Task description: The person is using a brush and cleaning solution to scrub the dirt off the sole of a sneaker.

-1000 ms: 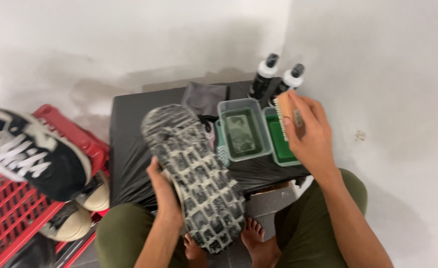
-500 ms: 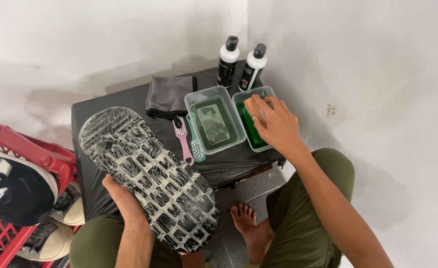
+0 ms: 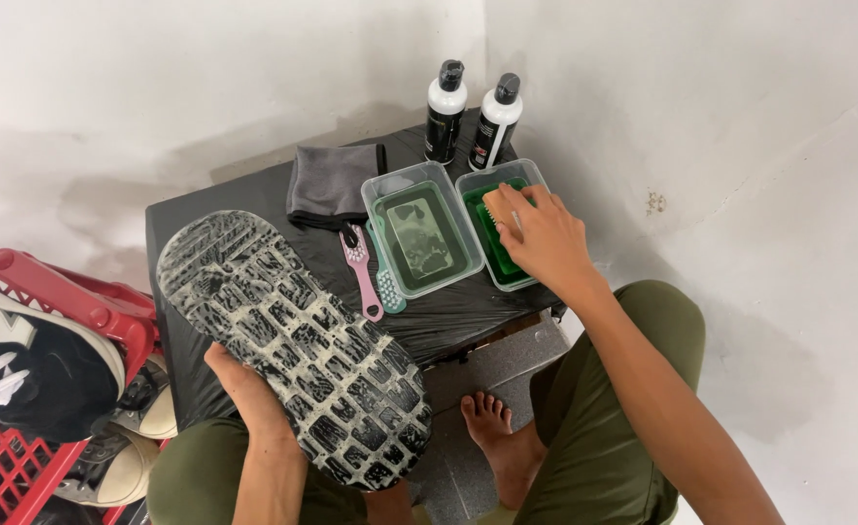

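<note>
Left hand [image 3: 244, 389] at 7 o'clock, fingers wrapped round the edge of a large shoe [image 3: 293, 345], sole turned up to the camera. Shoe sits over the person's lap and the near edge of the black worktop [image 3: 225, 199]. Deep tread lugs, pale film in the grooves. Judged: sole stiff and rubbery, likely slick where wet; light enough for one hand; best held at the sidewall near the heel, as now.

Right hand [image 3: 536, 233] at 1 o'clock, reaching into the right-hand clear tub [image 3: 536, 175] of green liquid. Fingers curled over something pale, seemingly a brush; cannot tell if they grip it.

Second tub [image 3: 419, 238] just left of it, touching. Two black-and-white bottles [image 3: 468, 117] upright at 12 o'clock. Grey cloth [image 3: 332, 180] folded at 11 o'clock. Pink and mint brushes [image 3: 371, 272] beside the left tub. Red basket [image 3: 21, 457] of shoes at 8 o'clock.
</note>
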